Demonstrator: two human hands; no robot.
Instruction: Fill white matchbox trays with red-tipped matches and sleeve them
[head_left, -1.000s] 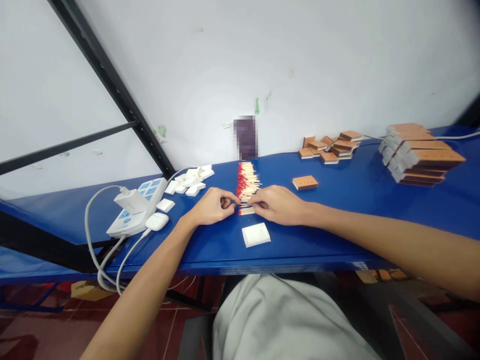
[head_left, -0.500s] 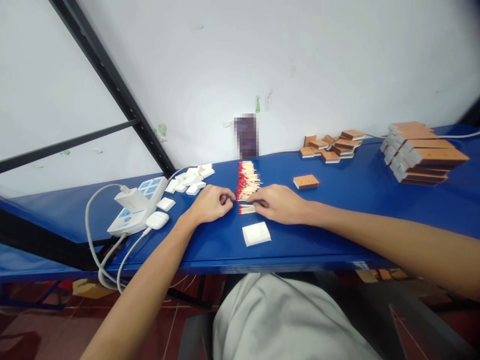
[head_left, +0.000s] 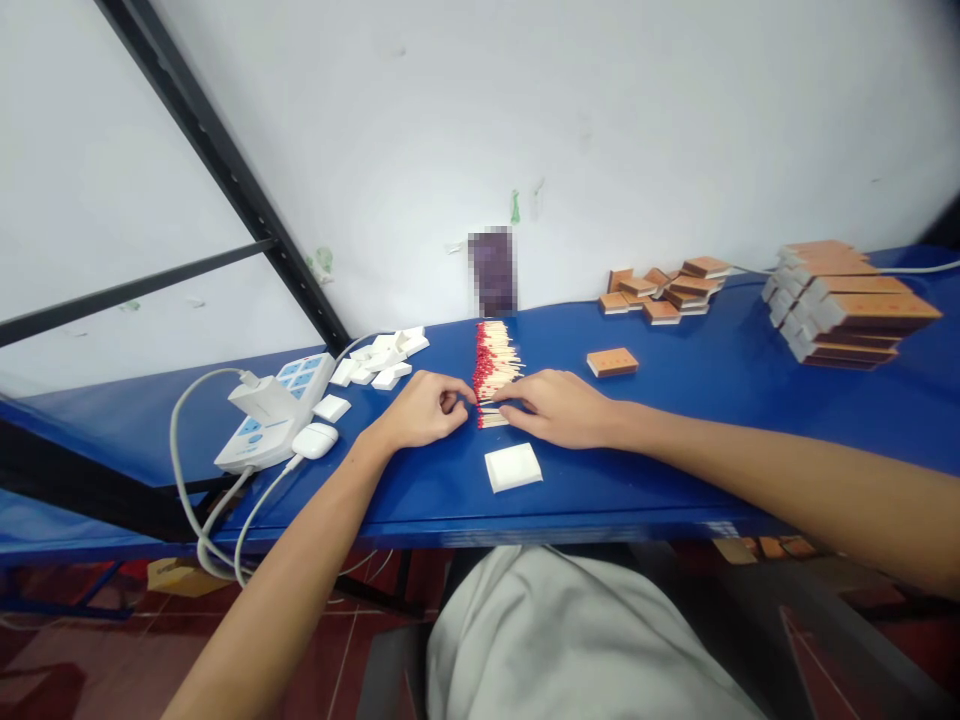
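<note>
A long pile of red-headed matches (head_left: 496, 355) lies across the table, heads to the left. Just below its near end is a small separate row of matches (head_left: 492, 420). My left hand (head_left: 427, 408) rests at the head side, index fingertip against the red heads, thumb apart and other fingers curled. On the stick side, my right hand (head_left: 561, 407) has its index finger on the near matches and its thumb by the small row. Neither hand grips anything visible. Nearer me lies a white matchbox tray (head_left: 514, 467); its inside is hard to make out.
Several white trays (head_left: 384, 356) lie at the left, beside a power strip (head_left: 274, 410) with cables and a white earphone case (head_left: 315, 440). One brown matchbox (head_left: 612, 362) sits to the right. Behind it are loose matchboxes (head_left: 664, 295) and a large stack (head_left: 847, 305).
My left index finger has moved slightly right to the match heads. At the near end, the gap between the pile and the small row has narrowed, with matches drawn towards me.
</note>
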